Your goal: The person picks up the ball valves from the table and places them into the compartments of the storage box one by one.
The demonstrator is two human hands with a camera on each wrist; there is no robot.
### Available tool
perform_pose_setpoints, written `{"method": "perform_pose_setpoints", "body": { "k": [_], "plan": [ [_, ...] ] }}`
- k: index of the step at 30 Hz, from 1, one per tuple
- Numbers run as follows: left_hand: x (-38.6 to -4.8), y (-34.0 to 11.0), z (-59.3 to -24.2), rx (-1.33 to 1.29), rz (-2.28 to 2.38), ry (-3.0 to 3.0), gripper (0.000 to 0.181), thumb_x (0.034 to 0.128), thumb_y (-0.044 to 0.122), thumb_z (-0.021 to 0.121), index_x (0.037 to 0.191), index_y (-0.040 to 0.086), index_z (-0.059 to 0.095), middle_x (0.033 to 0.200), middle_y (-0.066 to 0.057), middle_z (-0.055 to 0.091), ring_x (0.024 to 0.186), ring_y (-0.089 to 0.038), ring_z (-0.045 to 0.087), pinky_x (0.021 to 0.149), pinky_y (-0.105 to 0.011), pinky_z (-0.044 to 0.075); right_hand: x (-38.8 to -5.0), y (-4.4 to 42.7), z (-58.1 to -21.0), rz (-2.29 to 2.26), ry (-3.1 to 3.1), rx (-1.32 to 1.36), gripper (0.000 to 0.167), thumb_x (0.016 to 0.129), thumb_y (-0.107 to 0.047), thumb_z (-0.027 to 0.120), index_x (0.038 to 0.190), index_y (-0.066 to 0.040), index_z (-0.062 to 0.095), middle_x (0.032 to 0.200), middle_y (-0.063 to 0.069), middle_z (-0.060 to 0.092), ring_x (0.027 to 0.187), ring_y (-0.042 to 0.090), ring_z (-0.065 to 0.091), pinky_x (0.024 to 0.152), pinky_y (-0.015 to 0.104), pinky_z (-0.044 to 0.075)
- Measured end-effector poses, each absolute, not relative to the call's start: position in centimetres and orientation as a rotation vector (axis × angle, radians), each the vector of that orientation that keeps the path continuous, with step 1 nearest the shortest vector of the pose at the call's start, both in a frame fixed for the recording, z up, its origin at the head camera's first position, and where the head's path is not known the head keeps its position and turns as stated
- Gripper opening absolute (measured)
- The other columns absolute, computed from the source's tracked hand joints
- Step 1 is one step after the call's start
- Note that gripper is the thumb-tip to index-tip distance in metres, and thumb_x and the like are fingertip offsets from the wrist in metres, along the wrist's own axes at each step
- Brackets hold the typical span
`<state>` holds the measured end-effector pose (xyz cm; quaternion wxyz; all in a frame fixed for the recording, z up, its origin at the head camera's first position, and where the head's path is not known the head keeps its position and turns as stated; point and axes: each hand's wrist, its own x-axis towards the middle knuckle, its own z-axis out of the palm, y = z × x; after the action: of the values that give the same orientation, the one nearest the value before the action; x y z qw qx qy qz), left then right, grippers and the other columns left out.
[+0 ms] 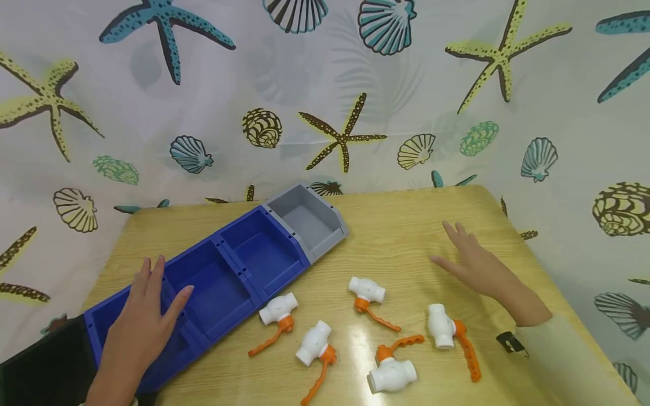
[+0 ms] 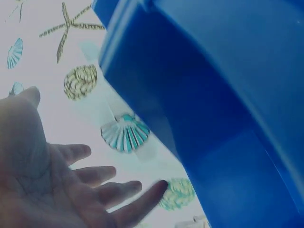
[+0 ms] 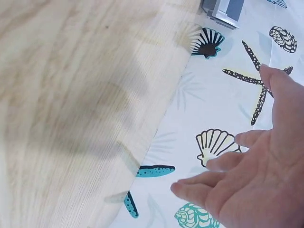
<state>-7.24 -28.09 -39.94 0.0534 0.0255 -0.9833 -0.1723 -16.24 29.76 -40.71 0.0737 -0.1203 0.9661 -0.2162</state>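
Note:
My left hand (image 1: 139, 318) hovers over the nearest blue bin (image 1: 104, 313), fingers extended and nothing in its grasp. In the left wrist view its palm and fingers (image 2: 95, 175) show bare beside a blue bin wall (image 2: 228, 128). Out to the right, my right hand (image 1: 472, 262) hangs above the wooden table (image 1: 396, 225), also bare with spread fingers. Several white ball valves with orange lever handles lie loose between the hands; the one closest to the right hand (image 3: 256, 175) is a valve (image 1: 440, 326) near the right side. Another valve (image 1: 279, 308) lies against the bins' edge.
Joined blue bins run diagonally, with a middle bin (image 1: 208, 285), a farther one (image 1: 261, 251) and a grey bin (image 1: 307, 217) at the far end. A black object (image 1: 48, 361) lies at lower left. Behind the table hangs a shell-and-starfish cloth (image 1: 304, 67). A small black clip (image 1: 510, 342) is by the right sleeve.

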Motion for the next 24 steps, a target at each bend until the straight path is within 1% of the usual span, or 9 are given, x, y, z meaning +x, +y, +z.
{"method": "perform_pose_setpoints", "body": {
  "k": [1, 3, 8, 10, 12, 16, 17, 21, 24],
  "plan": [
    [-6.9, -28.5, -39.8, 0.105, -0.532, -2.970, 0.077, 0.0955, 0.053, 0.037, 0.150, 0.015, -0.002, 0.153, -0.020, -0.002, 0.125, -0.055, 0.021, 0.066, -0.067, 0.037, -16.6, 29.6, -40.7, -0.671, 2.878, -0.370, 0.086, 0.090, -0.059, 0.045, 0.150, -0.020, -0.003, 0.151, 0.022, -0.006, 0.131, 0.054, 0.002, 0.090, 0.073, 0.017],
    [-6.2, -29.4, -39.7, 0.175, -0.549, -2.951, 0.074, 0.0967, 0.051, 0.036, 0.150, 0.014, 0.000, 0.153, -0.019, 0.000, 0.123, -0.054, 0.026, 0.071, -0.068, 0.034, -17.4, 29.4, -40.6, -0.709, 2.845, -0.398, 0.085, 0.090, -0.057, 0.046, 0.150, -0.018, 0.000, 0.152, 0.022, -0.002, 0.134, 0.049, 0.003, 0.095, 0.069, 0.015],
    [-4.4, -31.8, -39.8, 0.422, -0.535, -2.955, 0.078, 0.0956, 0.054, 0.035, 0.150, 0.008, 0.003, 0.151, -0.023, 0.009, 0.124, -0.052, 0.026, 0.081, -0.070, 0.028, -19.4, 28.6, -40.4, -0.729, 2.806, -0.530, 0.076, 0.094, -0.049, 0.046, 0.148, -0.005, 0.016, 0.150, 0.023, 0.018, 0.134, 0.042, 0.019, 0.101, 0.059, 0.021],
    [-3.9, -32.7, -39.8, 0.537, -0.498, -2.954, 0.079, 0.0953, 0.054, 0.036, 0.149, 0.004, 0.005, 0.149, -0.027, 0.014, 0.122, -0.053, 0.028, 0.083, -0.069, 0.028, -20.2, 28.1, -40.1, -0.733, 2.794, -0.568, 0.071, 0.095, -0.046, 0.046, 0.146, -0.001, 0.024, 0.146, 0.024, 0.026, 0.131, 0.041, 0.027, 0.101, 0.057, 0.026],
    [-3.5, -33.4, -39.8, 0.625, -0.462, -2.932, 0.077, 0.0962, 0.050, 0.037, 0.148, 0.002, 0.008, 0.146, -0.029, 0.018, 0.121, -0.053, 0.030, 0.085, -0.068, 0.029, -21.0, 27.5, -39.9, -0.729, 2.781, -0.585, 0.066, 0.096, -0.044, 0.045, 0.143, 0.000, 0.031, 0.143, 0.024, 0.033, 0.127, 0.041, 0.034, 0.099, 0.056, 0.030],
    [-2.7, -34.7, -40.1, 0.722, -0.417, -2.851, 0.065, 0.0973, 0.033, 0.042, 0.146, -0.002, 0.017, 0.140, -0.032, 0.029, 0.118, -0.052, 0.034, 0.090, -0.063, 0.030, -22.2, 26.4, -39.6, -0.743, 2.760, -0.620, 0.056, 0.098, -0.039, 0.045, 0.138, 0.000, 0.042, 0.134, 0.023, 0.046, 0.117, 0.038, 0.048, 0.093, 0.053, 0.038],
    [-2.4, -35.0, -40.2, 0.732, -0.415, -2.819, 0.062, 0.0969, 0.029, 0.043, 0.145, -0.002, 0.020, 0.139, -0.031, 0.030, 0.120, -0.051, 0.034, 0.094, -0.061, 0.028, -22.5, 26.1, -39.5, -0.755, 2.749, -0.635, 0.054, 0.098, -0.037, 0.045, 0.137, 0.001, 0.043, 0.132, 0.022, 0.048, 0.115, 0.036, 0.051, 0.092, 0.052, 0.040],
    [-1.1, -36.0, -41.0, 0.809, -0.380, -2.727, 0.056, 0.0962, 0.021, 0.040, 0.144, -0.003, 0.023, 0.143, -0.028, 0.028, 0.128, -0.045, 0.029, 0.104, -0.053, 0.021, -23.7, 24.5, -38.9, -0.805, 2.704, -0.686, 0.047, 0.099, -0.031, 0.046, 0.133, 0.001, 0.048, 0.128, 0.020, 0.053, 0.109, 0.032, 0.056, 0.088, 0.048, 0.044],
    [0.1, -37.0, -42.4, 0.970, -0.414, -2.666, 0.055, 0.0982, 0.024, 0.035, 0.147, 0.003, 0.019, 0.150, -0.019, 0.017, 0.135, -0.037, 0.019, 0.108, -0.047, 0.014, -24.8, 23.2, -38.2, -0.843, 2.688, -0.693, 0.043, 0.098, -0.028, 0.047, 0.131, 0.000, 0.050, 0.125, 0.018, 0.056, 0.108, 0.031, 0.056, 0.088, 0.047, 0.044]
  ]
}}
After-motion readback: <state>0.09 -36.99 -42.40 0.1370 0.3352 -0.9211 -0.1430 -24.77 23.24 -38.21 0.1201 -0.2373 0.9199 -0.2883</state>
